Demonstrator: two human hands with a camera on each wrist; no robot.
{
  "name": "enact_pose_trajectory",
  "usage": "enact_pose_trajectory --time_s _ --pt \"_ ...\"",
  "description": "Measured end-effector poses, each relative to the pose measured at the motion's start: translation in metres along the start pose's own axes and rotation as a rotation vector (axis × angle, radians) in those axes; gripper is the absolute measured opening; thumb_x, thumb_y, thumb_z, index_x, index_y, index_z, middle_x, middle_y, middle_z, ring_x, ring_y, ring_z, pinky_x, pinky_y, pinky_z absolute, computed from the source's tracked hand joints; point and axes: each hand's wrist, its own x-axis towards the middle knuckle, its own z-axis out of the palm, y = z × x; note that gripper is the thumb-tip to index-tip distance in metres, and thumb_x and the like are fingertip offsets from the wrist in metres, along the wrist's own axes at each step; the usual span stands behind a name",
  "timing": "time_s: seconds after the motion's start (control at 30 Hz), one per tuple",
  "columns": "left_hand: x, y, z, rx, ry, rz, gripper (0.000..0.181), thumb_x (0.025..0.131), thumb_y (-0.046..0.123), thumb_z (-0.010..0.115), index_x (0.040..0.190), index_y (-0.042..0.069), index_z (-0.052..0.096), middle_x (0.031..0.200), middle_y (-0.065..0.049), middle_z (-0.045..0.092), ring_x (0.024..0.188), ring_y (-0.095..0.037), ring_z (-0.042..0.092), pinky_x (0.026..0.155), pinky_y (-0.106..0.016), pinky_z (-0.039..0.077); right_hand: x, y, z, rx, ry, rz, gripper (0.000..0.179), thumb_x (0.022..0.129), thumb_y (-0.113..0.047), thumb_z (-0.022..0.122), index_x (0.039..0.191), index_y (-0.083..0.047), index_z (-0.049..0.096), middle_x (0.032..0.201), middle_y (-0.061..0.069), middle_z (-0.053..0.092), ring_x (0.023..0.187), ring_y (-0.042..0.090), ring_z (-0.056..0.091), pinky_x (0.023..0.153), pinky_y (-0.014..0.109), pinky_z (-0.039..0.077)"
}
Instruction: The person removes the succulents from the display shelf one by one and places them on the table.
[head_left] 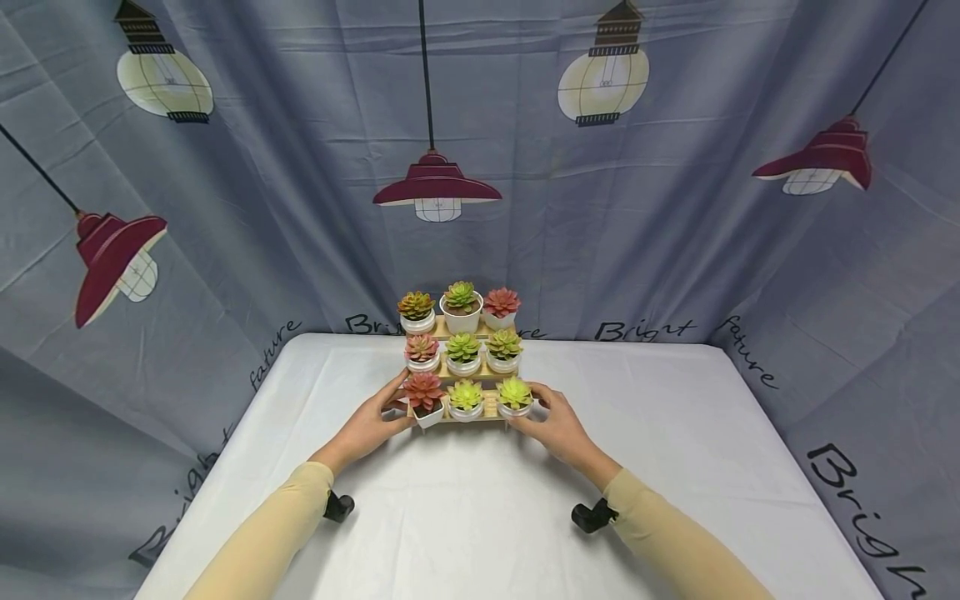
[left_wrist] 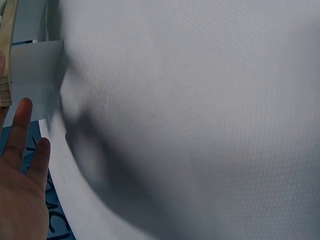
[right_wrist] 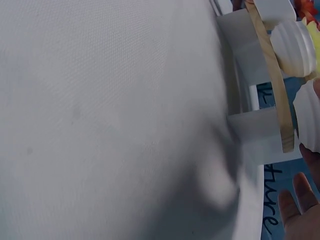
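A tiered wooden shelf [head_left: 491, 406] bears three rows of artificial succulents in white pots. At the front left, my left hand [head_left: 372, 429] pinches the red potted succulent [head_left: 424, 392], thumb low and index finger raised along its side. That pot leans and overlaps the shelf's front edge. My right hand [head_left: 558, 429] holds the yellow-green potted succulent [head_left: 514, 393] at the front right, thumb and fingers on either side. Between them stands another yellow-green succulent [head_left: 466, 395]. In the left wrist view the left hand [left_wrist: 22, 185] shows spread fingers; its thumb and the pot are hidden.
The shelf stands on white supports [right_wrist: 255, 127] near the back of a white-covered table [head_left: 480, 517]. Behind hangs a grey-blue curtain [head_left: 300, 183] printed with lamps and lettering. Pink, green and orange succulents [head_left: 416, 306] fill the upper rows.
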Motion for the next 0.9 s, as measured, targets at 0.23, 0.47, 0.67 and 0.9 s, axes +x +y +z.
enact_pose_trajectory --time_s 0.23,0.47,0.67,0.9 --pt "0.0 -0.001 0.0 0.012 0.006 -0.005 0.092 0.093 0.029 0.079 0.165 0.035 0.02 0.148 -0.006 0.055 0.123 -0.025 0.059 0.112 -0.054 0.045 -0.004 0.002 -0.014 0.001 0.012 0.002 0.079 0.085 -0.044 0.084 0.149 -0.014 0.051 0.147 0.016 0.047 0.139 0.038 0.042 0.114 0.064 0.036" --pt "0.001 -0.001 0.0 0.012 0.005 0.001 0.093 0.093 0.028 0.079 0.165 0.034 0.021 0.148 -0.007 0.055 0.121 -0.024 0.06 0.113 -0.055 0.044 -0.002 0.008 -0.034 -0.003 0.037 0.017 0.073 0.087 -0.035 0.083 0.148 -0.012 0.05 0.148 0.017 0.046 0.14 0.04 0.04 0.115 0.063 0.035" --pt "0.001 -0.002 0.0 0.028 0.011 0.012 0.093 0.093 0.028 0.079 0.165 0.035 0.02 0.148 -0.007 0.055 0.119 -0.023 0.062 0.112 -0.056 0.043 0.003 0.013 -0.053 0.011 0.059 0.048 0.075 0.089 -0.033 0.082 0.15 -0.01 0.046 0.152 0.018 0.042 0.143 0.042 0.035 0.117 0.064 0.032" --pt "0.0 0.0 0.0 0.033 0.017 -0.011 0.093 0.091 0.033 0.081 0.164 0.04 0.022 0.15 -0.005 0.052 0.121 -0.022 0.06 0.109 -0.055 0.046 0.011 0.017 -0.069 0.0 0.091 0.062 0.078 0.088 -0.034 0.082 0.151 -0.007 0.045 0.152 0.018 0.043 0.143 0.043 0.035 0.117 0.063 0.031"
